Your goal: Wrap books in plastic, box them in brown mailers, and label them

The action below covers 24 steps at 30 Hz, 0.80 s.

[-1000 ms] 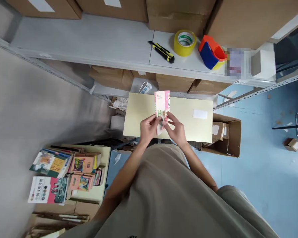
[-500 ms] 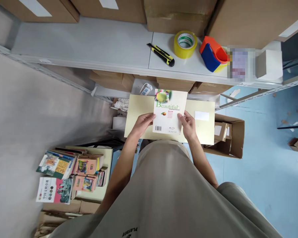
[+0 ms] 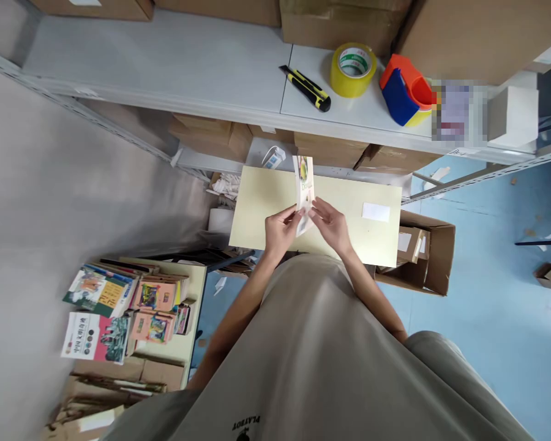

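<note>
A thin white booklet with green lettering and fruit pictures stands nearly edge-on over a pale yellow board. My left hand pinches its lower left edge. My right hand grips its lower right edge, fingers closed on the cover. Both hands meet just above my grey shirt. The booklet's cover is mostly turned away, so little of it shows.
A grey shelf ahead carries a yellow utility knife, a yellow tape roll, an orange and blue tape dispenser and cardboard boxes. Stacks of books lie at lower left. An open carton stands on the blue floor at right.
The booklet went from edge-on to flat with its cover facing me, then back to nearly edge-on. Both hands have closed in together at its lower edge.
</note>
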Each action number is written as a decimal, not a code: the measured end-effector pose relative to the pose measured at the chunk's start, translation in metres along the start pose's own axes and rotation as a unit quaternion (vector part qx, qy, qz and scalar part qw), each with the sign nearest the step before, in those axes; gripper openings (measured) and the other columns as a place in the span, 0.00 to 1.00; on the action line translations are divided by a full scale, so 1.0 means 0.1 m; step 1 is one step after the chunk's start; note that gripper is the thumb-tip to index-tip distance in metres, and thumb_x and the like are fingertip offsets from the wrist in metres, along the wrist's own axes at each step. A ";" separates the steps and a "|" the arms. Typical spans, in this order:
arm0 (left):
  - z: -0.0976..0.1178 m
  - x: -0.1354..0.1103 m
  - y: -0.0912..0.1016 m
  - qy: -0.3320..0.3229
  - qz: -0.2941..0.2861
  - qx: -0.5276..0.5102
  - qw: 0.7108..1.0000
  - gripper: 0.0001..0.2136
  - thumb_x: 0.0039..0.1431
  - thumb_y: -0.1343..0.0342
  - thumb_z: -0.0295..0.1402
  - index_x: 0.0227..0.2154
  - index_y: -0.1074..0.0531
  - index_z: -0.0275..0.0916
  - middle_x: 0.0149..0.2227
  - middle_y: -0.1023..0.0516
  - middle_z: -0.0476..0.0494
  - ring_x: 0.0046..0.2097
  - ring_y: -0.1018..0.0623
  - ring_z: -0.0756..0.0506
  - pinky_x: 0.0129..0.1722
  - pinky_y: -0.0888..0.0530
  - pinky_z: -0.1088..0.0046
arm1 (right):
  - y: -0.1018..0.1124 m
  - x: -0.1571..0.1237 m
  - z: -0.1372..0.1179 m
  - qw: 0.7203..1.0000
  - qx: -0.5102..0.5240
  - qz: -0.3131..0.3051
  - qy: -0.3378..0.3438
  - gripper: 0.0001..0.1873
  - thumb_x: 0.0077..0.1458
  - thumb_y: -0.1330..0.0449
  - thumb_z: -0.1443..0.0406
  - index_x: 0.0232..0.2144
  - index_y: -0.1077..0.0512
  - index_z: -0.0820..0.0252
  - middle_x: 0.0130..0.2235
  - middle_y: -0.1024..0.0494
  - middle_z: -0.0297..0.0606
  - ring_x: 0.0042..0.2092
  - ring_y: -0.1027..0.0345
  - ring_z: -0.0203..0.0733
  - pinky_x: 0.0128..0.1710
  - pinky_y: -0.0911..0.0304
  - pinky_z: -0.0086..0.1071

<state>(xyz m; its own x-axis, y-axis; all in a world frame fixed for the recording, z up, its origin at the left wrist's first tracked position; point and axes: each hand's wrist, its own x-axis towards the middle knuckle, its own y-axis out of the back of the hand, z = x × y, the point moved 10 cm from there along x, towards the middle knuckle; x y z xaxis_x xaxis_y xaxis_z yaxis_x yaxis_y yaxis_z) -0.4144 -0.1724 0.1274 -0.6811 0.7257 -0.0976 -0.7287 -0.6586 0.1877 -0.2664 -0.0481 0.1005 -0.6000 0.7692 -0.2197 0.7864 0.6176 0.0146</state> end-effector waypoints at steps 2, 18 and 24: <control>0.12 -0.09 -0.12 -0.041 -0.009 0.028 0.999 0.23 0.75 0.33 0.54 0.58 0.08 0.42 0.54 0.06 0.41 0.52 0.07 0.34 0.55 0.11 0.58 | -0.13 -0.06 -0.06 1.000 0.021 -0.016 0.008 0.51 0.55 0.22 0.29 0.69 0.15 0.49 0.71 0.14 0.44 0.72 0.18 0.66 0.69 0.16 0.56; -0.58 0.03 0.09 0.169 -0.139 -0.216 0.951 0.34 0.49 0.15 0.64 0.42 0.10 0.36 0.46 0.07 0.33 0.48 0.08 0.36 0.51 0.12 0.61 | 0.31 -0.14 -0.06 0.994 0.069 -0.085 -0.015 0.37 0.61 0.24 0.31 0.58 0.13 0.48 0.58 0.07 0.41 0.60 0.12 0.59 0.61 0.14 0.53; -0.53 -0.05 0.09 0.176 -0.072 -0.213 0.958 0.33 0.41 0.12 0.60 0.39 0.10 0.37 0.40 0.07 0.37 0.39 0.11 0.41 0.41 0.15 0.68 | 0.46 -0.10 0.17 0.998 0.024 -0.053 -0.021 0.41 0.61 0.25 0.31 0.62 0.14 0.50 0.58 0.07 0.44 0.60 0.11 0.62 0.65 0.15 0.58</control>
<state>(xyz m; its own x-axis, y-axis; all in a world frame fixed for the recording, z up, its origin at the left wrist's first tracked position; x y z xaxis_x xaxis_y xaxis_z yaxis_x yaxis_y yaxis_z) -0.4213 -0.1925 0.0779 -0.4988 0.7529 -0.4294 -0.7291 -0.6324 -0.2619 -0.2223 -0.0300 0.0871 -0.6741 0.6920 -0.2582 0.7258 0.6854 -0.0582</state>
